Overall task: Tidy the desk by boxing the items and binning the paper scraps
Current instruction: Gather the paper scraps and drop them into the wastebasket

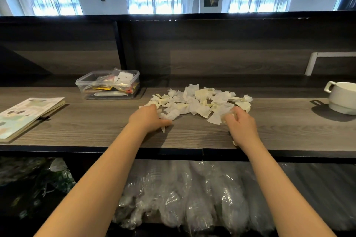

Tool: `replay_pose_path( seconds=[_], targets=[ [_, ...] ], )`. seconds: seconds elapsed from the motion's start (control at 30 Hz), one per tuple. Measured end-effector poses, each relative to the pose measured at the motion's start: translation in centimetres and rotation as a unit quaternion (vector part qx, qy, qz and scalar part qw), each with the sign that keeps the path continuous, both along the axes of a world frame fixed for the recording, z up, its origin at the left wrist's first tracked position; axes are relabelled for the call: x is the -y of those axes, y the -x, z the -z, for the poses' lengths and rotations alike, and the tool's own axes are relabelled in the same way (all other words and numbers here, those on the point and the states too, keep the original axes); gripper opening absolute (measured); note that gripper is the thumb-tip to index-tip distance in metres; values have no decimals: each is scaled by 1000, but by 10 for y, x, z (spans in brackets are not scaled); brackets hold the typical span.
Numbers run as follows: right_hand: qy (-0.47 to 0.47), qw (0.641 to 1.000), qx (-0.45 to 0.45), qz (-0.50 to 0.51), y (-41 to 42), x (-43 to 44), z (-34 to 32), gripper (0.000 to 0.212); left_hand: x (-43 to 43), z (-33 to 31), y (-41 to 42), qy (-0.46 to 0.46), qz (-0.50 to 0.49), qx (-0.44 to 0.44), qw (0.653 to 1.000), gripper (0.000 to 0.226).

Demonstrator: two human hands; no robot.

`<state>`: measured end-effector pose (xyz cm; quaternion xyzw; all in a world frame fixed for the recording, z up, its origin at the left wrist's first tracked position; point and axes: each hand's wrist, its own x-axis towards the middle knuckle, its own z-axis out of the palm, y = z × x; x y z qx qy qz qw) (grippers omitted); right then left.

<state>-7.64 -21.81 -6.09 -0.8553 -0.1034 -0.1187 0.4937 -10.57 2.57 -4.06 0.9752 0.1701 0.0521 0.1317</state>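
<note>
Clutching scraps with left hand at pile's left end, with right hand at its right end, midway along desk.

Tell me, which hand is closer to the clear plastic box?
Left. The left hand is in front of the clear plastic box, slightly right; the right hand is farther right, across the pile of paper scraps.

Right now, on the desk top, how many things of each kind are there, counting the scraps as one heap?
Clear plastic box: 1
Book: 1
White handled bowl: 1
Paper scrap heap: 1
Total: 4
</note>
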Motion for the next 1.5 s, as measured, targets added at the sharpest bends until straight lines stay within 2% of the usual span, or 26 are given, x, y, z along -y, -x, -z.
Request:
replay_pose_path(
  seconds=[0.07,0.17,0.23,0.43,0.53,0.6,0.7,0.77,0.9,1.03,1.13,1.2,1.27,1.33,1.43,1.5],
  targets=[
    [11,1000,-22,-1,-2,0,0,15,1,7,-3,-26,19,-10,999,51],
    [8,1000,-19,4,-2,0,1,18,0,21,0,-80,20,46,996,31],
    [4,1000,-3,17,-1,0,1,23,-1,25,3,-86,19,74,993,26],
    [35,996,24,75,-19,0,0,33,-4,27,11,9,14,170,985,22],
    [118,991,34,53,-33,0,-2,27,-3,26,14,72,20,212,974,16],
    [184,983,14,4,-39,-3,-3,25,-3,25,15,83,32,227,970,23],
    [351,935,-27,-49,-45,-10,-8,45,-3,24,17,91,48,246,964,26],
    [399,915,-46,-42,-46,-15,-11,50,-5,25,18,114,56,267,955,18],
    [325,946,-12,16,-41,-18,-3,28,-8,25,18,195,43,275,941,21],
    [308,950,24,49,-40,-20,4,23,-6,21,21,234,30,290,927,18],
    [218,972,43,75,-40,-17,3,24,-4,19,21,262,18,291,920,6],
    [130,986,70,73,-38,-14,4,25,-6,19,20,268,-2,298,916,13],
    [46,993,89,66,-37,-12,4,31,-7,21,19,244,-19,297,923,18],
    [6,994,97,56,-36,-10,3,35,-7,22,19,206,-30,267,941,20],
    [-13,992,120,27,-37,-11,3,35,-7,17,20,101,-15,147,984,30],
    [-22,991,135,10,-38,-13,4,32,-9,11,22,29,9,56,998,55]
  ],
)
